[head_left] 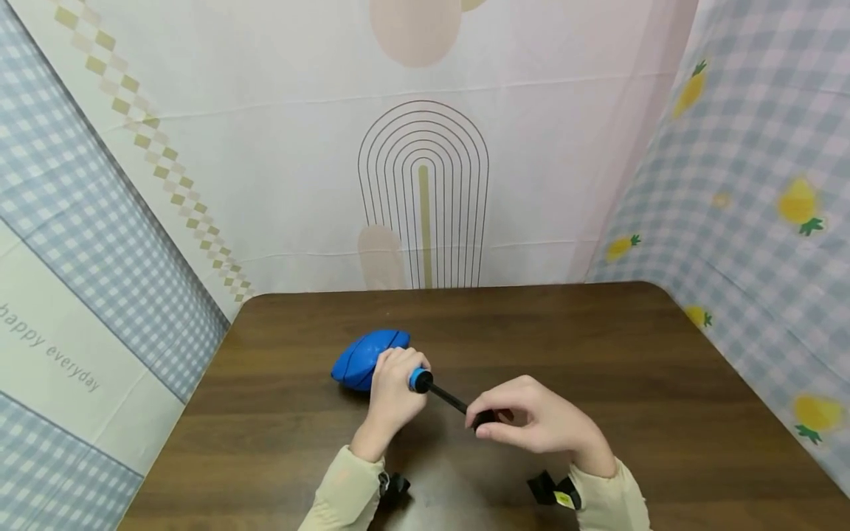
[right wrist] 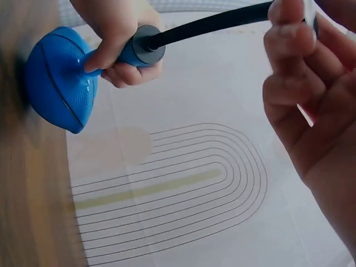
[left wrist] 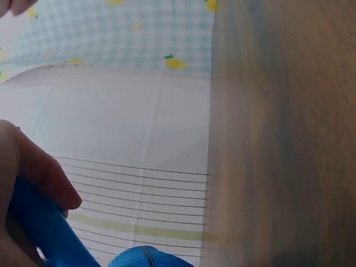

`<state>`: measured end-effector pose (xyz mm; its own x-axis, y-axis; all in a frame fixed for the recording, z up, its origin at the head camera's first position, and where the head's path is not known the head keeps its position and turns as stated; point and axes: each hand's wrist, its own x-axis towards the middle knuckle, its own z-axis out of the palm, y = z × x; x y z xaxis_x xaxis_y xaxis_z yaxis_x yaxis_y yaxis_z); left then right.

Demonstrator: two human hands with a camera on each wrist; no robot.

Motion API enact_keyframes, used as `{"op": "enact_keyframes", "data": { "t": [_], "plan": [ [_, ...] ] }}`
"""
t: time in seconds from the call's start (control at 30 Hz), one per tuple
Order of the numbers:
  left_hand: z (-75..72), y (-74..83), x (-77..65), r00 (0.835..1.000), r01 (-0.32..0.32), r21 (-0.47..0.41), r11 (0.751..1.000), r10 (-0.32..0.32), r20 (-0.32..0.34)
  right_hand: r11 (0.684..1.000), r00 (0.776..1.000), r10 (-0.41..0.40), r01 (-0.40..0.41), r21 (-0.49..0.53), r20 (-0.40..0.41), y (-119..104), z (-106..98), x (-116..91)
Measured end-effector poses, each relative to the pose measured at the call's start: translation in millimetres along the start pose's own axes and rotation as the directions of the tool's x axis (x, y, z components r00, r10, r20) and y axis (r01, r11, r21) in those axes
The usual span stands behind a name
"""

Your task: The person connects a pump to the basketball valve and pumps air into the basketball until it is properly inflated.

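A blue football (head_left: 368, 360) rests on the table left of the middle, with dark seams across its surface. Joined to it is a hand pump (right wrist: 132, 51) with a blue barrel and dark end cap. My left hand (head_left: 395, 387) grips the barrel close to the ball. From the cap a long black rod (right wrist: 211, 25) extends toward my right hand (head_left: 547, 417), which pinches the black handle (head_left: 485, 420) at its end between thumb and fingers. In the left wrist view, fingers wrap the blue barrel (left wrist: 50, 231), and only the ball's edge (left wrist: 149, 258) shows.
A brown wooden table (head_left: 299, 457) lies beneath both hands. Behind it hangs a white printed cloth (head_left: 292, 162), with blue checked cloth (head_left: 737, 243) at the sides. Black straps (head_left: 543, 488) sit at both wrists.
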<state>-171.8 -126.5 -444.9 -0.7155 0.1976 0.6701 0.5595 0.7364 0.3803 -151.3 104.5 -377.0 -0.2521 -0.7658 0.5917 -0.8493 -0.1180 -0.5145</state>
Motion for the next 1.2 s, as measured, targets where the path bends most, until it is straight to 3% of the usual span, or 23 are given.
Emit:
{"op": "enact_keyframes", "data": {
  "t": [0.13,0.23,0.37,0.5,0.7,0.9,1.03,1.2],
  "plan": [
    [1.5,5.2,-0.7,0.997,-0.072,-0.01,0.997,0.072,-0.037,0.996,0.998,-0.062,0.062,0.067,0.01,10,4,0],
    [5.2,16.5,-5.0,0.989,-0.145,-0.047,0.988,0.144,-0.012,0.989,0.996,-0.092,0.093,0.118,-0.013,25,13,-2],
    [9.0,29.3,-14.5,0.986,-0.13,-0.104,0.986,0.139,0.086,0.988,1.0,-0.009,0.013,0.156,-0.029,40,25,-5],
    [7.7,31.3,-15.8,0.985,-0.099,-0.058,0.993,0.106,0.133,0.993,0.997,0.079,-0.076,0.091,-0.025,45,31,-5],
    [4.8,13.9,-4.0,0.991,-0.113,0.031,0.993,0.11,0.081,0.984,0.995,0.101,-0.102,-0.146,-0.015,27,18,0],
    [-6.7,-11.4,2.1,0.999,-0.021,0.058,0.998,0.023,-0.042,0.984,1.0,0.003,-0.001,-0.178,0.009,0,4,5],
    [-6.7,-13.8,2.4,0.997,-0.03,0.045,0.999,0.033,-0.064,0.984,1.0,-0.011,0.013,-0.175,0.013,9,11,7],
    [-0.6,-6.0,0.2,0.988,-0.133,0.072,0.988,0.138,-0.066,0.962,0.999,0.04,-0.046,-0.27,-0.027,33,37,7]
  ]
}}
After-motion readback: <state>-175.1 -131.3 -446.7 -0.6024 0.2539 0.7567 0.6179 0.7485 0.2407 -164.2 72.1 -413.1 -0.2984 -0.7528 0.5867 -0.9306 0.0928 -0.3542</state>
